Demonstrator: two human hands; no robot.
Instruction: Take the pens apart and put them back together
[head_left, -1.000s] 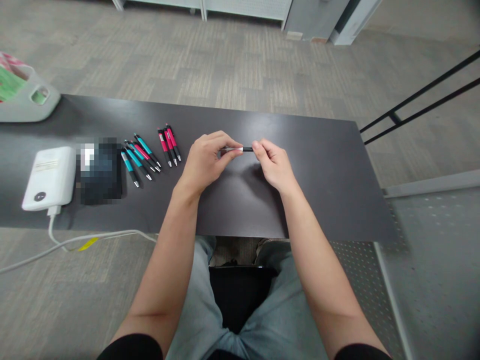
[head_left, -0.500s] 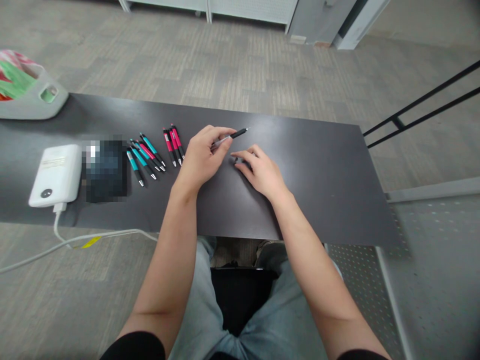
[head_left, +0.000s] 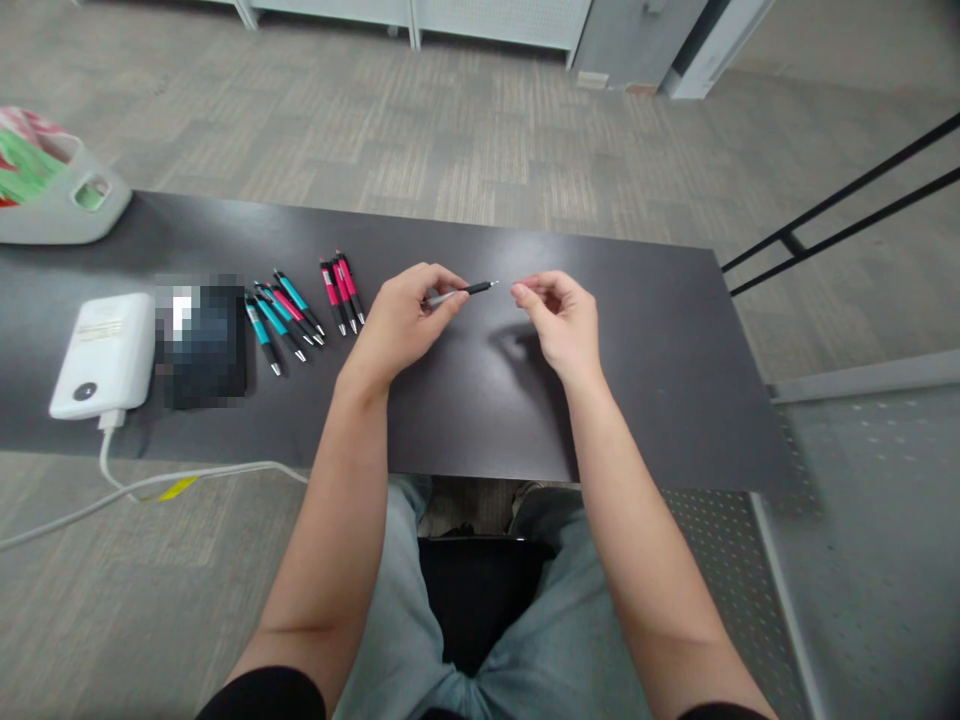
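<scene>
My left hand [head_left: 401, 325] is closed round a thin pen part [head_left: 461, 292], dark with a silvery tip that points right. My right hand [head_left: 559, 315] hovers just right of that tip, thumb and forefinger pinched on something too small to make out. Both hands are over the middle of the black table [head_left: 645, 380]. To the left lie three red pens [head_left: 339, 290] side by side and a loose cluster of teal and red pens [head_left: 281, 318].
A white power bank [head_left: 101, 355] with a white cable [head_left: 150, 485] sits at the table's left, beside a blurred dark object [head_left: 199, 345]. A grey basket [head_left: 52, 190] stands at the far left corner. Black rails [head_left: 847, 215] run at right.
One second ago both hands held the pen between them. The right hand then dropped to the table and has now risen again, pinched, beside the tip. The left hand kept the pen part.
</scene>
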